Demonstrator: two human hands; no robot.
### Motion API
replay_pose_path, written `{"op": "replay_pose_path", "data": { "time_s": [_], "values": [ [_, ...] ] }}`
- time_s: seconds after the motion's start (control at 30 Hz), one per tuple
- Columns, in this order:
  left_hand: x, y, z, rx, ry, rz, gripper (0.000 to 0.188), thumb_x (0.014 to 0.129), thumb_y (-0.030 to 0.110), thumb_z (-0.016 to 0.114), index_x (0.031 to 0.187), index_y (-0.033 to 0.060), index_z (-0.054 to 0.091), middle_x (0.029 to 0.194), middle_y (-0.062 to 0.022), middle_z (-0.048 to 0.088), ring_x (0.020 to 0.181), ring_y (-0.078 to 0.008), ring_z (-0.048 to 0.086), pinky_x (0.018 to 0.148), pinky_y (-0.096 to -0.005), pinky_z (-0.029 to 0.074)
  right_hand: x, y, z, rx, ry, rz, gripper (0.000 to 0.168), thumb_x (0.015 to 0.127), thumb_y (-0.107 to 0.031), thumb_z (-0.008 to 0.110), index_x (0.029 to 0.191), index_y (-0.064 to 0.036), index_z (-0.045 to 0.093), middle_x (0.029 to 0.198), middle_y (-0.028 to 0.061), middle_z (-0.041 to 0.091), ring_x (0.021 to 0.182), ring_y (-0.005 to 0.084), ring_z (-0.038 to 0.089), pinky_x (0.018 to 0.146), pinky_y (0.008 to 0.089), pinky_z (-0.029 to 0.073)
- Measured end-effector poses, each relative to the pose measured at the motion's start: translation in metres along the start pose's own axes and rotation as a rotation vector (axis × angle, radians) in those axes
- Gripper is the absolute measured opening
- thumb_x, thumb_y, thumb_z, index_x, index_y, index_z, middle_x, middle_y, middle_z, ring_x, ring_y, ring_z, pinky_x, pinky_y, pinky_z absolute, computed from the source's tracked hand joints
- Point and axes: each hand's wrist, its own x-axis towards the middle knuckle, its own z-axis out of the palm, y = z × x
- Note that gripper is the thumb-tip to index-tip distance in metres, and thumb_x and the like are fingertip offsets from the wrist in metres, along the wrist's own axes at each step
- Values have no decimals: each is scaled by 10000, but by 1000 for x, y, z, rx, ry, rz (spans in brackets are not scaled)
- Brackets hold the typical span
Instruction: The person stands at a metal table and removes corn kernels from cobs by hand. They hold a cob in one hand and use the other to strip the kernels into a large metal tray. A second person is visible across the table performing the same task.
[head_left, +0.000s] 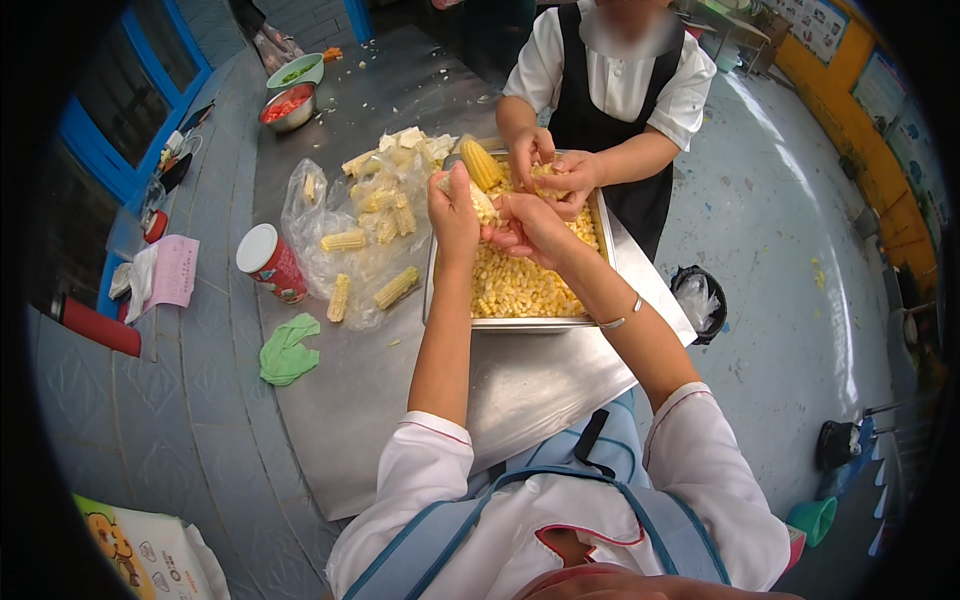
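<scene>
Above a metal tray (525, 323) of loose corn kernels (517, 285), my left hand (456, 214) grips an ear of corn (480, 202), tilted, its near end toward my right. My right hand (532, 229) has its fingers against that same ear, thumb at the kernels; a silver bangle is on the wrist. A whole yellow ear of corn (480, 163) rests at the tray's far left corner. Across the tray, another person's hands (559, 174) hold a piece of corn (551, 180) over the kernels.
Stripped cobs (395, 287) lie on clear plastic bags (360, 262) left of the tray. Beside them stand a red canister (271, 262) with a white lid and a green cloth (290, 349). Bowls of chopped red (289, 106) and green food (296, 73) sit farther back on the metal table (360, 420).
</scene>
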Motion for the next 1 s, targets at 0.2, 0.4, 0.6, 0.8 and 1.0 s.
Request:
{"op": "replay_pose_path", "data": {
  "time_s": [0.2,0.4,0.6,0.8,1.0],
  "values": [
    [6,-8,-5,-72,30,-72,563,904,470,508,1023,-79,492,857,-113,565,791,-192,529,712,-298,433,-4,-1,9,99,-49,-7,90,874,-129,424,875,-63,485,785,109,575,583,126,482,428,232,326],
    [3,-10,0,159,115,62,567,900,474,507,1062,-70,488,910,-193,587,843,-258,555,767,-344,437,1,5,-1,-1,-109,-70,123,880,-142,489,860,-24,519,772,99,573,590,124,494,431,233,349],
    [5,-16,-1,169,116,24,602,897,485,502,1101,-81,477,937,-219,585,869,-278,561,788,-361,437,2,11,2,-36,2,-128,128,884,-116,486,831,-3,513,737,91,561,557,117,480,410,234,338],
    [5,-8,-3,171,130,-24,636,893,497,500,1114,-98,468,953,-227,587,892,-297,570,791,-369,440,3,7,3,49,-54,-63,123,893,-124,476,853,-12,508,771,95,561,577,118,482,424,238,345],
    [5,-17,-2,249,163,-37,618,897,487,496,1112,-92,478,1005,-226,592,898,-300,576,793,-379,444,-1,5,8,-52,-35,-81,121,904,-119,459,903,-14,518,773,74,557,601,123,489,452,234,365]
  ]
}}
